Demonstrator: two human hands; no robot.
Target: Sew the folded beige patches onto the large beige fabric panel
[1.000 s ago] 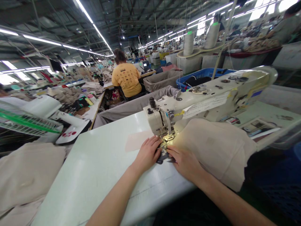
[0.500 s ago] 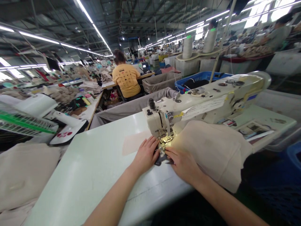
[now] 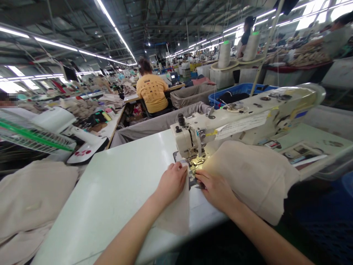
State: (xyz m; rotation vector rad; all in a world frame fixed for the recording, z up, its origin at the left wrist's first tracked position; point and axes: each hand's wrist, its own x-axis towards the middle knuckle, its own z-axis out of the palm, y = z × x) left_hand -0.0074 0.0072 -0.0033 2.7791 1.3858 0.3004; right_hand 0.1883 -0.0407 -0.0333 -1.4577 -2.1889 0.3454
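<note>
My left hand (image 3: 172,180) is closed on a small beige fabric piece (image 3: 176,217), which hangs down beneath it toward the table's front edge. My right hand (image 3: 216,189) lies just right of the needle plate, its fingers bent and pressed together. A dark pointed tip (image 3: 200,186) shows under those fingers; what they grip is not clear. The sewing machine (image 3: 187,141) stands right beyond both hands, its lit presser foot (image 3: 197,161) between and above the fingertips. A larger beige fabric piece (image 3: 248,169) lies right of the foot, beside my right hand, and drapes over the table edge.
The pale green table (image 3: 118,187) extends left. A white fan (image 3: 55,121) and stacked beige fabric (image 3: 33,198) are at left. Behind the machine are a grey cloth-lined bin (image 3: 154,121), a blue crate (image 3: 234,90) and thread cones (image 3: 224,55). A person in yellow (image 3: 152,92) sits ahead.
The small fabric piece, which lay flat beyond my left hand, is now in that hand and drawn toward me. My right hand has barely moved. The view has shifted slightly.
</note>
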